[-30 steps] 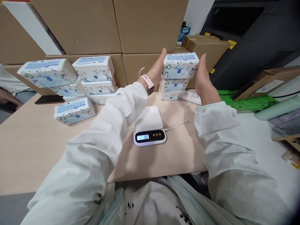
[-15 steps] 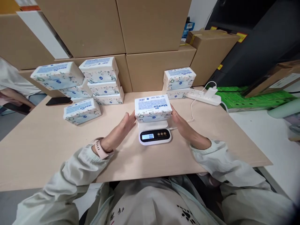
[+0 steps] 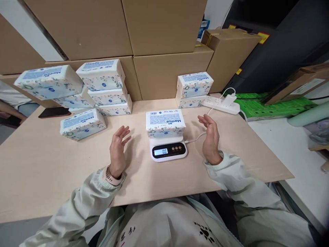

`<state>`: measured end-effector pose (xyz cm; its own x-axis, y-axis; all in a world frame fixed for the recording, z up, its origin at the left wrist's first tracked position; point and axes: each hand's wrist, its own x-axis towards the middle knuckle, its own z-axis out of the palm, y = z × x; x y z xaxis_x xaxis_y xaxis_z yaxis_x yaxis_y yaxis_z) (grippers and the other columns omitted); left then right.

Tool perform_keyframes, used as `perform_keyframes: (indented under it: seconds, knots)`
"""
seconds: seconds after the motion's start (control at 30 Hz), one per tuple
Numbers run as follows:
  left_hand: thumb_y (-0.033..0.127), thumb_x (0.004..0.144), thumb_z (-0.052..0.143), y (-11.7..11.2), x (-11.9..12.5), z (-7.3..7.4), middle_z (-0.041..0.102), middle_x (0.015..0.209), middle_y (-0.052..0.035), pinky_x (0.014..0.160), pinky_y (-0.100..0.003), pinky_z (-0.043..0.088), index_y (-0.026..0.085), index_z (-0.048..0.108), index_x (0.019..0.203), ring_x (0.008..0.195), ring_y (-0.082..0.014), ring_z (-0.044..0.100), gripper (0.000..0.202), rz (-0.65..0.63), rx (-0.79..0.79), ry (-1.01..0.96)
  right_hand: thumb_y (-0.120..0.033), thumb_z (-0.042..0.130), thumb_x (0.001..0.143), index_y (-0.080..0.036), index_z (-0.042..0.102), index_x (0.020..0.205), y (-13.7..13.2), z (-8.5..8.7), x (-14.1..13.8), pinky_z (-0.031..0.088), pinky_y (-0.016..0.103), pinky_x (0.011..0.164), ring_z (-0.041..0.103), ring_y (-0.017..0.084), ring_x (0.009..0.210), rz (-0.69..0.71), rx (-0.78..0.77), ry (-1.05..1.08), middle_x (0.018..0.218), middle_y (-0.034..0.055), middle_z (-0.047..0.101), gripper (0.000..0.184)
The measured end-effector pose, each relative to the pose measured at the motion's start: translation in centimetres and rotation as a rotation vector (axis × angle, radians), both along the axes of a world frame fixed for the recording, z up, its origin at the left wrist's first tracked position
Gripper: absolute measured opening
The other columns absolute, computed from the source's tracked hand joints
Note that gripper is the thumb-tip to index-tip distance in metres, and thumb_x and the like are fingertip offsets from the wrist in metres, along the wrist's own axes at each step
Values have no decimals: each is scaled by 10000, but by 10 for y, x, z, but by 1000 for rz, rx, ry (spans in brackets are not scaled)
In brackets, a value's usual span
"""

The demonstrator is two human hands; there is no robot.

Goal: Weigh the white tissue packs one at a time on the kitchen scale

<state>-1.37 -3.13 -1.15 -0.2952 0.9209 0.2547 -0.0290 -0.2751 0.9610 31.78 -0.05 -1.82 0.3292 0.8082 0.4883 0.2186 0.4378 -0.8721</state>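
A white tissue pack (image 3: 166, 123) with blue print and a flower pattern rests on the platform of a small white digital scale (image 3: 169, 151). The lit display reads 0.0. To the left of the pack, my left hand (image 3: 118, 149) is raised above the table, fingers apart and holding nothing. On the other side my right hand (image 3: 210, 139) is also open and clear of the pack, its palm turned inward. A thin white cable (image 3: 196, 138) runs from the scale's right side.
Several tissue packs (image 3: 102, 80) are piled at the back left, with a single pack (image 3: 83, 124) in front. Two stacked packs (image 3: 194, 87) stand back right beside a power strip (image 3: 222, 104). A dark phone (image 3: 54, 112) lies far left. Cardboard boxes (image 3: 169, 75) wall the rear edge.
Both hands have let go of the tissue pack and moved outward, the left to the left and the right to the right. The pack now sits by itself on the scale.
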Motion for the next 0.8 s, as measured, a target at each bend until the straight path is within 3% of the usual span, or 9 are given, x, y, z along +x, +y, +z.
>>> perform_keyframes:
  seconds: [0.2, 0.8]
  knots:
    - [596, 914, 632, -1, 4, 7, 692, 1295, -111, 937, -382, 549, 230, 673, 1098, 1199, -258, 654, 411, 3, 45, -84, -543, 394, 1054, -245, 603, 1372, 0, 2, -4, 502, 554, 1067, 687, 251, 1103, -5, 43, -24, 1329, 118, 687, 483]
    - [606, 925, 609, -2, 8, 7, 693, 1257, -114, 954, -395, 549, 223, 681, 1115, 1188, -258, 650, 434, -41, -57, -86, -520, 392, 1056, -258, 620, 1350, -3, 2, -6, 523, 530, 1008, 696, 252, 1039, 33, 46, -39, 1279, 109, 710, 455]
